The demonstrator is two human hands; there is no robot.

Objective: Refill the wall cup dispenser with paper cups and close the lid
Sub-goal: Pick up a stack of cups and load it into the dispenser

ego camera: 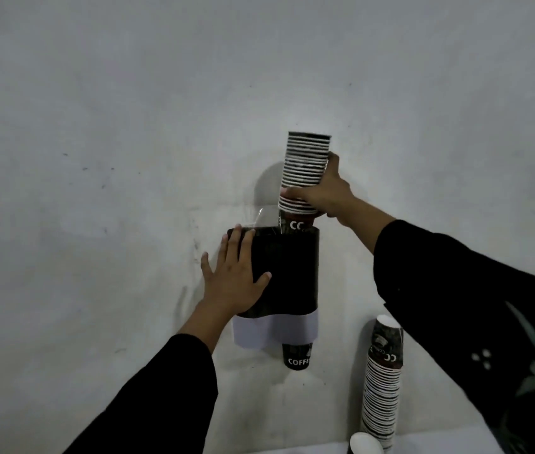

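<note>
Grey scuffed wall behind, wall cup dispenser (284, 273) mounted centre, clear lid (267, 217) flipped up at top-left. Right hand (323, 193), fingers clamped on a stack of paper cups (305, 173), feeds it bottom-first into the open top; stack's long axis near vertical, rims up, slightly tilted. Left hand (235, 280) lies flat on the dispenser's left side, fingers spread, gripping nothing. One cup (296, 355) pokes out below. Spare stack (382, 381) leans lower right. Refill seems midway; lid unclosed.
</note>
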